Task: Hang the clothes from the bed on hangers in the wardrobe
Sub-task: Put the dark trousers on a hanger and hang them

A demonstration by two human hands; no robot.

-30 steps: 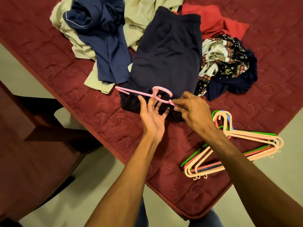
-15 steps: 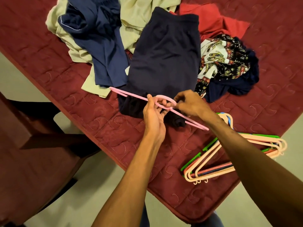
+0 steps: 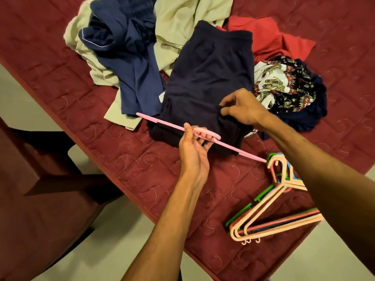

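**Pink hanger in one hand, navy cloth in the other**

Head view: the left hand (image 3: 193,153) has its fingers curled through the hook of a thin pink plastic hanger (image 3: 166,123) and holds it slantwise over the near edge of the bed with the maroon quilted cover (image 3: 142,165). The hanger crosses the lower hem of a dark navy folded garment (image 3: 209,78) lying near that edge. The right hand (image 3: 243,110) pinches a fold of this navy cloth between thumb and fingertips.

Behind it, toward the middle of the bed, lies a heap: a blue crumpled garment (image 3: 129,57), a cream one (image 3: 182,19), a red one (image 3: 274,35) and a patterned elephant-print cloth (image 3: 284,84).

At the bed's near corner rests a stack of peach, green and red plastic hangers (image 3: 269,207), partly under the right forearm. The pink hanger's tip ends just beside their hooks.
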